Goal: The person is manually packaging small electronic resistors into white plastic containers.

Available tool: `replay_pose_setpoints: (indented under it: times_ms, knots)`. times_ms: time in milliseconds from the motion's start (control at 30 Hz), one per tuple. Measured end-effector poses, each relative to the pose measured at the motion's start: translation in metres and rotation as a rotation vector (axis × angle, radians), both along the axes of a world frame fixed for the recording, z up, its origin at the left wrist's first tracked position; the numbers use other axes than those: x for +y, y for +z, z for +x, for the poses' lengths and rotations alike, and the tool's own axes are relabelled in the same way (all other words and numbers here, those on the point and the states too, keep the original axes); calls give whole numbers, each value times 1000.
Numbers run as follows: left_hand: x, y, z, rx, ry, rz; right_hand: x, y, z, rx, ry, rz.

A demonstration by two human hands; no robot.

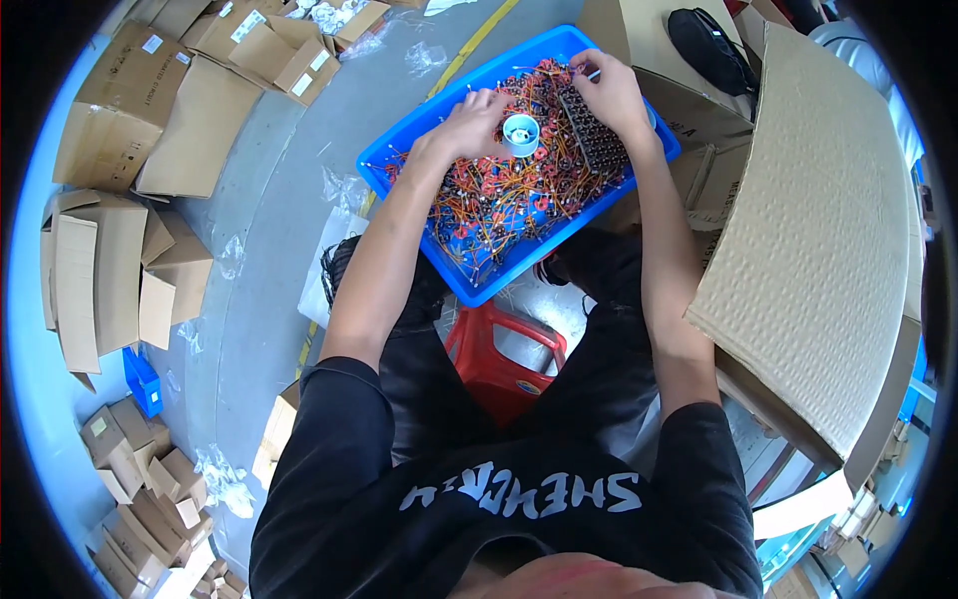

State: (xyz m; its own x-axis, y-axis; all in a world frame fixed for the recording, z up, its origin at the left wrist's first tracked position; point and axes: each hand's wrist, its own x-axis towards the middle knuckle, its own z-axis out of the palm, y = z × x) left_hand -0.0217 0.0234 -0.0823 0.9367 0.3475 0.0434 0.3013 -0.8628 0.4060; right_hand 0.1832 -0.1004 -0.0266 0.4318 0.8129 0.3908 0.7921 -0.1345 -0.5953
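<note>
A blue plastic tray (pixel 467 290) holds a tangle of small reddish and dark parts with orange wires (pixel 499 205). My left hand (pixel 471 125) is over its left side, thumb and fingers apart, beside a small pale round tub (pixel 521 134) with something white inside. Nothing shows in its grasp. At the far right of the tray, my right hand (pixel 611 95) has thumb and fingers pinched together; what is between them is too small to make out. Just below those fingertips lies a dark rectangular block (pixel 595 130) covered with rows of round studs, resting on the wired parts.
A red plastic stool (pixel 489 364) shows between my legs. A large cardboard sheet (pixel 798 240) and cartons stand close on the right, with a black case (pixel 711 45) on top. Open cartons (pixel 105 270), a blue bin (pixel 143 381) and clear plastic scraps (pixel 225 479) lie at left.
</note>
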Motion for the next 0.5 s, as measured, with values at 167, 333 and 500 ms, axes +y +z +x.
replay_pose_setpoints:
  times_ms: [167, 333, 500]
  knots:
    - [-19, 14, 12, -38, -21, 57, -4, 21, -14, 133, 12, 166]
    - [-19, 63, 27, -317, 198, -291, 2, 34, -26, 589, 4, 323]
    - [-16, 80, 24, -849, 393, -385, 17, 54, -68, 494, -11, 531]
